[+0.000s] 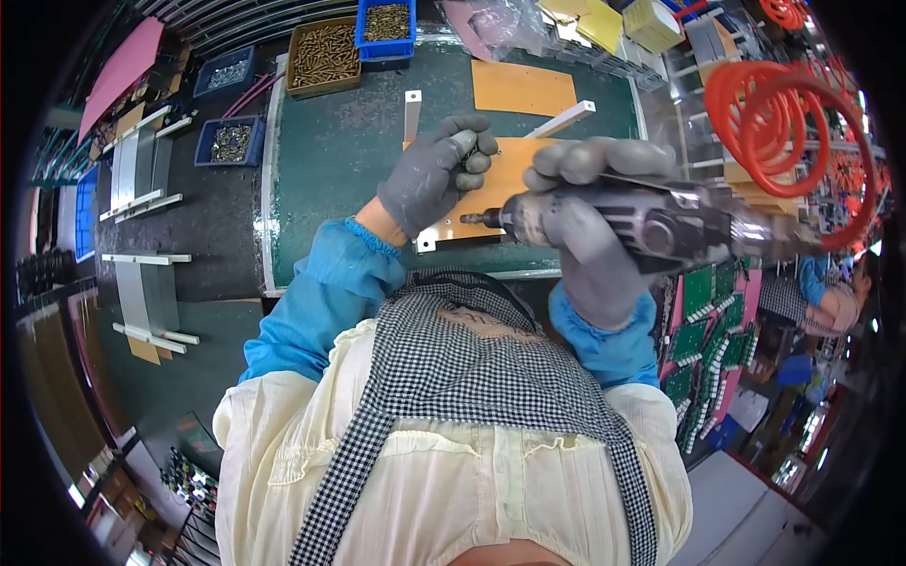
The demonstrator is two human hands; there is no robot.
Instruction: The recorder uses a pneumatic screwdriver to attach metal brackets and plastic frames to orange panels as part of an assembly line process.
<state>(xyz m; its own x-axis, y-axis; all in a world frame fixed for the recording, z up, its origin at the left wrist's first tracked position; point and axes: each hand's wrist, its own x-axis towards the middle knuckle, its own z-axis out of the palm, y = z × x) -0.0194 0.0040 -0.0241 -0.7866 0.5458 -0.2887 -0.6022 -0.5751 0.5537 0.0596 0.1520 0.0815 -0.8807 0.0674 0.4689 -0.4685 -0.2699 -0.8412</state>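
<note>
My left hand, in a grey glove, is closed with its fingertips pinched together over an orange panel. Something small and dark shows between those fingers, too small to name. In my right hand, also gloved, is a dark power screwdriver, held level with its bit pointing left, just below my left hand. The bit appears to be above the panel, though whether it touches cannot be told. White-ended bars stick out from the panel's far side. Part of the panel is hidden by my hands and the tool.
Beyond the green work table stand a brown box of screws and a blue bin of screws. Another orange panel lies at the far side. Red coiled hose hangs at right; grey metal frames lie left. A person is far right.
</note>
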